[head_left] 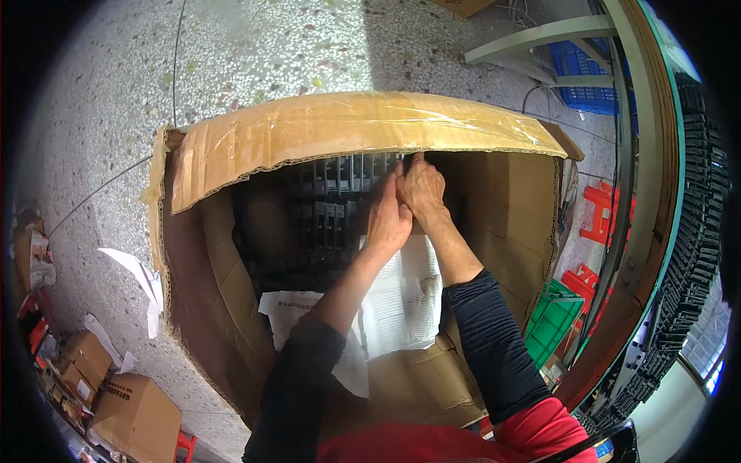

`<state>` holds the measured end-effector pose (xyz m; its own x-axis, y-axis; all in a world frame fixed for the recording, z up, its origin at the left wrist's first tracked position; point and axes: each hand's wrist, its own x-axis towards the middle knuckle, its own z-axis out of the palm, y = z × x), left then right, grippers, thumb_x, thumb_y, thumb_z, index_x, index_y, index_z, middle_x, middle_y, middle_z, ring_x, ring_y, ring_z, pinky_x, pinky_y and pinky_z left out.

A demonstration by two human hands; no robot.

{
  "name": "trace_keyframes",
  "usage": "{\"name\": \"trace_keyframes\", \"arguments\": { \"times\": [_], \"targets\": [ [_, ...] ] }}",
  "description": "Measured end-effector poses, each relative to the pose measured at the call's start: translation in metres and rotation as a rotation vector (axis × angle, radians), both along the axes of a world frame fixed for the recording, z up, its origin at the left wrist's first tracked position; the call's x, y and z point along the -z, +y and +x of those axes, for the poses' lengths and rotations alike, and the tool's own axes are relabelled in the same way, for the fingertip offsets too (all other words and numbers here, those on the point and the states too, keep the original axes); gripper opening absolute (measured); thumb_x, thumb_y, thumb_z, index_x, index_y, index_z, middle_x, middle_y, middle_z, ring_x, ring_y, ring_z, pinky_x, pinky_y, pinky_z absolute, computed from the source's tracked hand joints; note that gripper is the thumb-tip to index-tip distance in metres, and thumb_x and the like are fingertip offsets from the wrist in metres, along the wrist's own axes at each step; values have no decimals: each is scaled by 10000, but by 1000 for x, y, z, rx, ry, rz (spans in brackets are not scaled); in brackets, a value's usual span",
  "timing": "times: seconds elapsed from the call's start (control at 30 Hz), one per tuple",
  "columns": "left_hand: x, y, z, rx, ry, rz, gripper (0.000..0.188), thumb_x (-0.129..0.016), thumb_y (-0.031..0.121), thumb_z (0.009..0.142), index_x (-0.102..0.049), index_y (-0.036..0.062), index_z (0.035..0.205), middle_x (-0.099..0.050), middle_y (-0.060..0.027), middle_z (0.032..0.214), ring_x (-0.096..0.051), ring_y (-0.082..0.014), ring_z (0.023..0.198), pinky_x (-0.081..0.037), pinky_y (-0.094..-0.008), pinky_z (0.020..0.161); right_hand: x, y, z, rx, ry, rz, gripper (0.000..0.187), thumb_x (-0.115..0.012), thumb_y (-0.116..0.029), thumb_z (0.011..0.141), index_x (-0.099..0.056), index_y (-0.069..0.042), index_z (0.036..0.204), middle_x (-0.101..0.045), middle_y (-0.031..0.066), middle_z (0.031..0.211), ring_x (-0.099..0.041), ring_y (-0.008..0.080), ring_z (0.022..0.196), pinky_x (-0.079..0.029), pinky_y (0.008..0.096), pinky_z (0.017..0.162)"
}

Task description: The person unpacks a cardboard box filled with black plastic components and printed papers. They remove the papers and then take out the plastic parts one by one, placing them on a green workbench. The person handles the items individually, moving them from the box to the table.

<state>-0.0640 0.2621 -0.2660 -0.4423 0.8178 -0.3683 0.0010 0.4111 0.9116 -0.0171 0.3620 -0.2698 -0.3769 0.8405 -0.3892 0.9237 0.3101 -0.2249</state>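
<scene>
An open cardboard box (509,212) spreads before me, its far flap (370,123) folded inward over the far part. Inside, dark parts (332,185) with lighter bars stand in rows. My left hand (388,220) and my right hand (423,187) meet at the far side of these parts, just under the flap's edge. The fingers of both are bent and pressed close together. What they grip, if anything, is small or hidden by the flap and the hands. Printed paper sheets (401,293) lie in the near part of the box, below my wrists.
To the right runs a table edge (602,355) with rows of black parts (687,231) on it. A green crate (552,320), red stools (598,212) and a blue crate (583,73) stand beneath or beside it. Smaller cardboard boxes (135,417) sit at lower left.
</scene>
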Motion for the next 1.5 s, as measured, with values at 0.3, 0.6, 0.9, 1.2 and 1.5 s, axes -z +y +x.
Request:
{"name": "trace_keyframes", "arguments": {
  "times": [0.3, 0.6, 0.9, 1.2, 1.5],
  "targets": [
    [4, -3, -5, -85, 172, 34, 484, -470, 10, 788, -443, -64, 1266, -578, -292, 1099, -573, -424, 1011, -452, -444, 902, -15, -1, -12, 37, -67, -63, 421, -526, -293, 811, -522, 50, 1055, -648, 273, 863, -637, 400, 881, -494, 466, 812],
    [10, 0, -4, -105, -191, -38, 546, -458, -22, 781, -383, -29, 1321, -601, -259, 1030, -646, -320, 748, -508, -394, 744, -14, 9, -5, 121, -55, -169, 689, -516, -592, 797, -594, 41, 1057, -638, 287, 935, -611, 412, 957, -470, 472, 853],
    [16, 0, 0, -207, -332, 87, 649, -506, -37, 777, -284, -46, 1387, -443, -194, 1358, -604, -122, 699, -500, -259, 692, -19, 8, -2, 109, -14, -198, 779, -510, -619, 790, -524, 51, 1186, -638, 280, 970, -609, 410, 970, -467, 464, 859],
    [27, -11, -1, -172, -163, 14, 658, -564, -14, 791, -290, -18, 1389, -485, -145, 1325, -592, -112, 693, -501, -263, 670, -3, 3, 15, 197, 217, -179, 597, -499, -380, 848, -413, -77, 1355, -630, 285, 969, -602, 427, 960, -461, 471, 872],
    [10, -20, 1, -182, -45, -52, 489, -532, 43, 791, -437, -12, 1268, -576, -243, 1102, -618, -330, 908, -482, -404, 810, 0, 3, 14, 156, 173, -157, 492, -526, -274, 829, -494, -37, 1260, -628, 289, 952, -603, 442, 925, -469, 498, 847]
  ]
}}
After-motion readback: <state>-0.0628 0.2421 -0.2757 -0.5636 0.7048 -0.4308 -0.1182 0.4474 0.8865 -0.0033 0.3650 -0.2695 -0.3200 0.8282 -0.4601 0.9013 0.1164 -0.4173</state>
